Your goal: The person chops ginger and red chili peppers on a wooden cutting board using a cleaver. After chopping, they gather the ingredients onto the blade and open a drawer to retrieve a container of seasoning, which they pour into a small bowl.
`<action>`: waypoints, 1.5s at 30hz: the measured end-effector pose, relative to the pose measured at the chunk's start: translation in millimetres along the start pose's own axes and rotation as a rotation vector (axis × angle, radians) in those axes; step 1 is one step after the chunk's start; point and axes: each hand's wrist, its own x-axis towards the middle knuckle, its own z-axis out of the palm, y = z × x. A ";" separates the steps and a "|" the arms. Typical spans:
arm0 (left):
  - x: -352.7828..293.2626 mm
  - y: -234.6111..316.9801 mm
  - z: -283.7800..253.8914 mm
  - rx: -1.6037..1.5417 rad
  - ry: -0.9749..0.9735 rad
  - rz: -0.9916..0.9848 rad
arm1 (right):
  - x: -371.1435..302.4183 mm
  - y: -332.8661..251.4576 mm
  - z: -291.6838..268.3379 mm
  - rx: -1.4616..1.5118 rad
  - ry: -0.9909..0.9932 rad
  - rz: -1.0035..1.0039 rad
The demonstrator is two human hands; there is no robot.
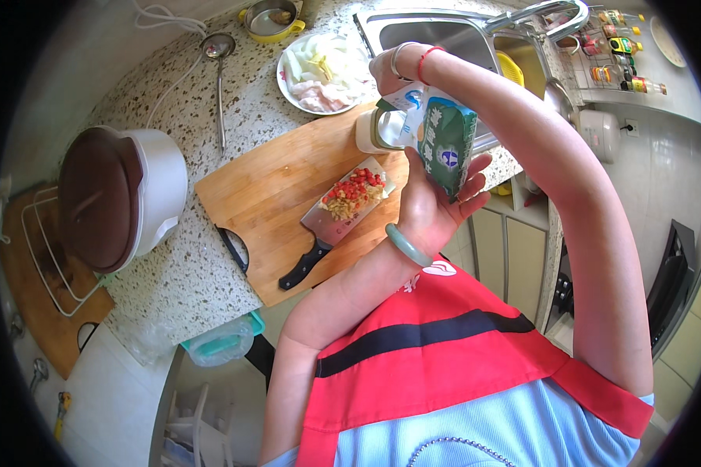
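My left hand [436,204] holds a green and white bag [441,136] from below, tilted over a small white jar [375,131] at the far edge of the wooden cutting board [273,183]. My right hand [389,70] grips the bag's top corner. A cleaver [336,214] lies on the board with chopped red chilli and minced garlic [352,194] piled on its blade.
A plate of sliced vegetables and meat [323,74] sits beyond the board, beside the steel sink [436,35]. A ladle [219,54] and a yellow bowl [271,19] lie further left. A white rice cooker with a brown lid [121,194] stands at the left.
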 end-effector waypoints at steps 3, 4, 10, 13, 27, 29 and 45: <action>-0.9 0.3 0.8 0.000 0.004 0.007 | -2.0 -3.1 -2.0 0.049 0.029 0.048; -1.8 0.8 1.2 0.001 -0.002 0.010 | -2.0 -4.3 -2.6 0.038 0.034 0.048; -1.1 2.8 2.5 0.012 0.002 -0.005 | 5.7 0.5 0.0 -0.026 -0.005 0.017; 0.1 1.5 -3.7 0.004 -0.012 -0.011 | -2.0 -4.5 -1.6 0.064 0.019 0.072; 0.1 4.7 -11.8 0.044 -0.059 -0.001 | 1.9 0.5 2.4 0.119 0.075 0.082; 2.8 4.7 -18.7 0.040 -0.059 -0.023 | -3.1 -3.3 1.5 0.111 0.075 0.072; 2.5 6.4 -27.2 0.097 -0.075 -0.046 | -11.5 -6.6 9.8 0.123 0.230 0.090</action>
